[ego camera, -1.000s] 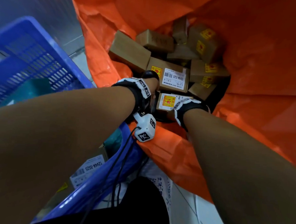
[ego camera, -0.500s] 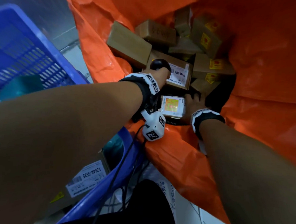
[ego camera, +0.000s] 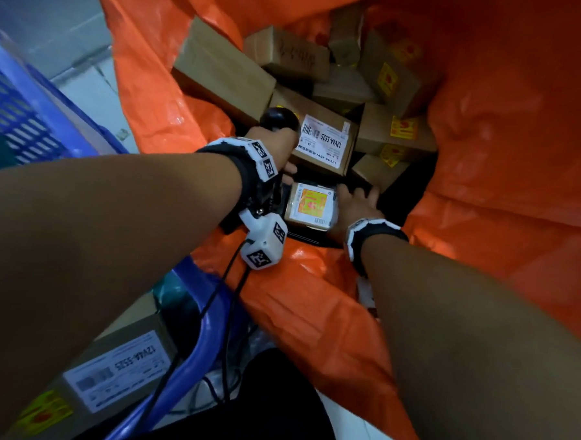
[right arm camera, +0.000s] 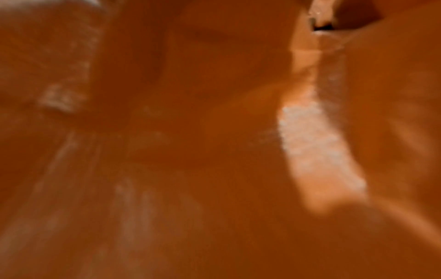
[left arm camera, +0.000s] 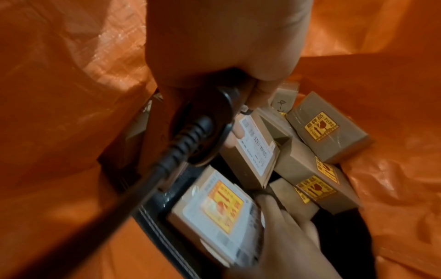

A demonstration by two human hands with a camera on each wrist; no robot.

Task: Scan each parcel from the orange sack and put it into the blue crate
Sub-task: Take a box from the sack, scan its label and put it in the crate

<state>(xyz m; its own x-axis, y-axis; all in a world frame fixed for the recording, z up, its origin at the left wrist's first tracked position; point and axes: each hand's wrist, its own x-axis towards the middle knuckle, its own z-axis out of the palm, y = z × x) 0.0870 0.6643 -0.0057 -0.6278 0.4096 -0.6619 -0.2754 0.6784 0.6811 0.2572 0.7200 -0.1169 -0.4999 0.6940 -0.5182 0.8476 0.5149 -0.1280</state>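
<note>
Right hand (ego camera: 354,203) curled round the small labelled parcel (ego camera: 312,204) in the orange sack (ego camera: 504,163).
Left hand (ego camera: 276,145) at 9 o'clock grips the scanner (left arm camera: 203,128); box looks light, stiff, taped, probably fragile, so holding its short sides seems best.

The head view looks steeply down from above both forearms into the open orange sack (ego camera: 487,163), with the blue crate (ego camera: 35,112) at its left edge. The left wrist view sits much nearer, inside the sack, facing along the left hand (left arm camera: 222,43) toward the piled parcels (left arm camera: 326,136); both views share those parcels and the right hand (left arm camera: 281,245). The right wrist view is pressed close to the sack wall, blurred orange only.
</note>
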